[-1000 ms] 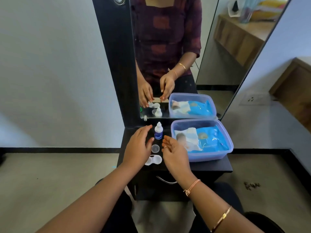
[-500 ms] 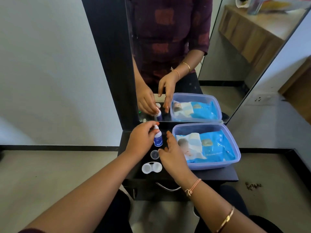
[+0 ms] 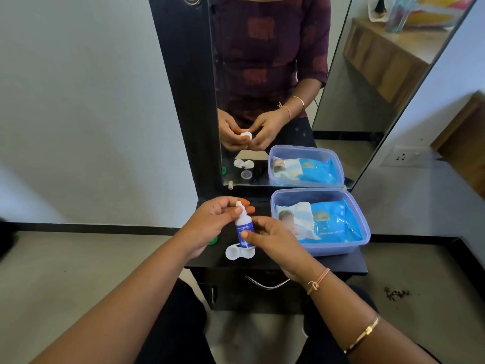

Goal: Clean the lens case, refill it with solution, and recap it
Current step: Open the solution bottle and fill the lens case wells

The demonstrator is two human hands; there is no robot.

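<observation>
A small solution bottle (image 3: 244, 228) with a blue label and white cap is lifted above the black shelf (image 3: 341, 266). My left hand (image 3: 210, 224) pinches its white cap at the top. My right hand (image 3: 273, 237) grips the bottle's lower body. Just below the bottle lies the open white lens case (image 3: 236, 253), both wells uncapped. A green cap (image 3: 214, 241) peeks out from under my left hand. A clear cap shows only in the mirror reflection (image 3: 246, 174); on the shelf my hands hide it.
A lidless blue plastic box (image 3: 338, 248) holding a blue wipes packet (image 3: 325, 222) stands at the shelf's right. A tall mirror (image 3: 275, 74) rises behind the shelf. A drawer handle (image 3: 266, 283) sits below the front edge. White walls stand on both sides.
My left hand took the bottle by its cap and lifted it off the shelf toward me. My right hand closed on the bottle's body.
</observation>
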